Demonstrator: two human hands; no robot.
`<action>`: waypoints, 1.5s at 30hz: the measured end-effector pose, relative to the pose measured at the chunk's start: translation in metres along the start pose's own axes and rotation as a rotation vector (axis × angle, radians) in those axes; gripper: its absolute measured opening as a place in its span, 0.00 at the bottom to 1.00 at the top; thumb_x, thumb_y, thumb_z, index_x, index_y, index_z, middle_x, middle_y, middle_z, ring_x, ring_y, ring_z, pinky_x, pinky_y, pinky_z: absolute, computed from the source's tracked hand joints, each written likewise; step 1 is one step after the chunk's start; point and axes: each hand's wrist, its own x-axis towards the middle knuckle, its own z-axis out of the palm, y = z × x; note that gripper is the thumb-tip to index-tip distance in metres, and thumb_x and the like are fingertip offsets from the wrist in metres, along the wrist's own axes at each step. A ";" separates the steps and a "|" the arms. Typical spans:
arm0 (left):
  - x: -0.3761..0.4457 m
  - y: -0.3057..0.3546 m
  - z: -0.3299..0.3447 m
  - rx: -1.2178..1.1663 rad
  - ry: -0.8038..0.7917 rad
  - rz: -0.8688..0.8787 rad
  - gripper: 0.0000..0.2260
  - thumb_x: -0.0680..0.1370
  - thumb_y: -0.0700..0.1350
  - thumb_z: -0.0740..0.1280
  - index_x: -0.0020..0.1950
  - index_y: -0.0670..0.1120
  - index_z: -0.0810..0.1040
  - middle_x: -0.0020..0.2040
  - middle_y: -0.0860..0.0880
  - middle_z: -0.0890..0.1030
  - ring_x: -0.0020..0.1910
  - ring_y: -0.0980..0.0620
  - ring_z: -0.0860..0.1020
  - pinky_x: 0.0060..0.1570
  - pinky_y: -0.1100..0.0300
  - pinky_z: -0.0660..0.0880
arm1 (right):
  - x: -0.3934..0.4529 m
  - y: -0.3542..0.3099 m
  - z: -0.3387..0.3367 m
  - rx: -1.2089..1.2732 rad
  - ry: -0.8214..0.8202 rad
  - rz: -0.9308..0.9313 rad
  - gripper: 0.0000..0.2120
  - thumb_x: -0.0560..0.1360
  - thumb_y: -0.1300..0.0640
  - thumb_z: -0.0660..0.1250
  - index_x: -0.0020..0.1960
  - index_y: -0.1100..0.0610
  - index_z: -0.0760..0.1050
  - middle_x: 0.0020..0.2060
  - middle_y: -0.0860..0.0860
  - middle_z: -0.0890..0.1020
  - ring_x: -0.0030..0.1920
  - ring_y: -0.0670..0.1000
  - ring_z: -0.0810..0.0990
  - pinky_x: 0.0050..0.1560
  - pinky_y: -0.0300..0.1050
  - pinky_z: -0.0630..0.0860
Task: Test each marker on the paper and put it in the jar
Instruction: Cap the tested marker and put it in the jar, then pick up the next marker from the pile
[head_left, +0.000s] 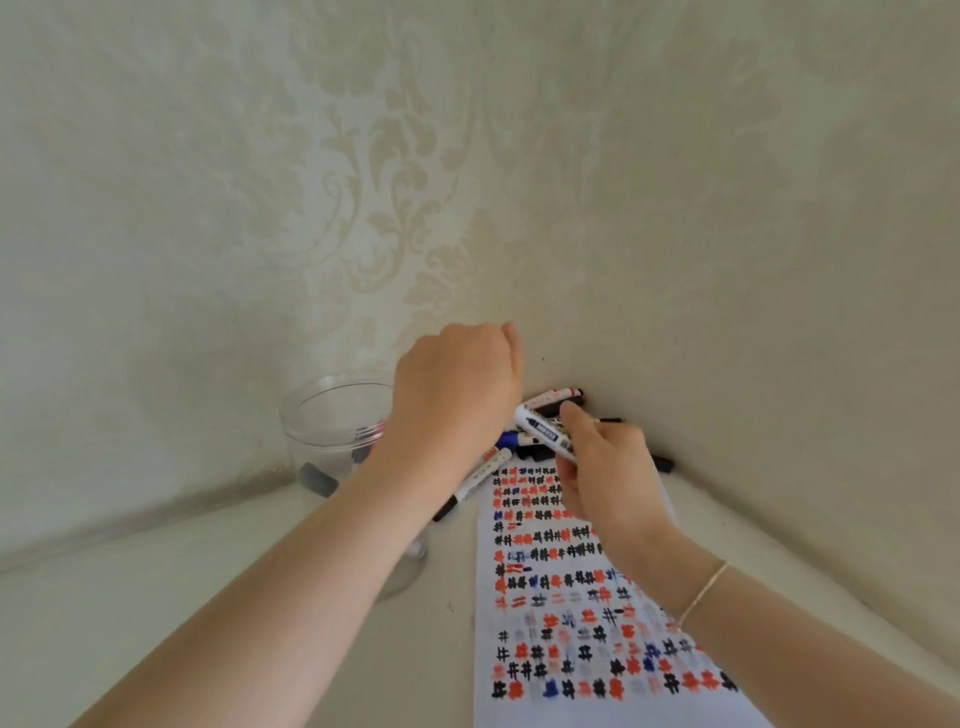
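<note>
The right hand (605, 467) grips a white marker (545, 435) by its barrel, fingers and thumb curled round it, and holds it slanted just above the far end of the paper (566, 613). The left hand (454, 384) is raised beside it, seen from the back, with the fingers curled under; whether they hold anything cannot be told. The left hand sits close to the upper end of the held marker, but contact between them is not clear.

The paper lies lengthwise on the white table (208, 597), covered in rows of small hash marks in red, black and blue. Beyond its far edge, against the patterned wall (467, 156), a pile of markers (558, 397) lies loose; one more marker (475, 483) pokes out from under the left wrist, its black end resting on the table beside the paper.

The clear jar (332, 431) stands left of the left hand, near the wall, with a few markers already inside. A thin bracelet (704, 592) circles the right wrist.
</note>
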 end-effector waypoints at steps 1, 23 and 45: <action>0.005 0.000 -0.003 0.005 0.004 0.017 0.24 0.84 0.50 0.46 0.31 0.44 0.66 0.26 0.48 0.69 0.26 0.47 0.70 0.29 0.58 0.65 | 0.001 -0.003 0.000 0.041 -0.014 0.015 0.23 0.81 0.53 0.58 0.28 0.57 0.65 0.17 0.45 0.63 0.19 0.46 0.59 0.22 0.38 0.58; 0.001 -0.091 -0.038 -0.256 0.634 -0.004 0.14 0.82 0.44 0.57 0.67 0.46 0.69 0.51 0.48 0.79 0.38 0.57 0.72 0.38 0.61 0.66 | 0.063 0.071 0.071 -1.445 -0.502 -0.583 0.24 0.75 0.66 0.61 0.70 0.55 0.65 0.68 0.54 0.69 0.68 0.56 0.66 0.70 0.53 0.63; 0.005 -0.083 -0.030 0.299 0.032 -0.004 0.11 0.81 0.54 0.56 0.55 0.54 0.76 0.48 0.54 0.81 0.44 0.49 0.79 0.40 0.57 0.73 | 0.068 0.021 0.034 -0.290 -0.342 -0.225 0.05 0.80 0.57 0.60 0.55 0.54 0.72 0.33 0.53 0.76 0.24 0.45 0.70 0.24 0.39 0.69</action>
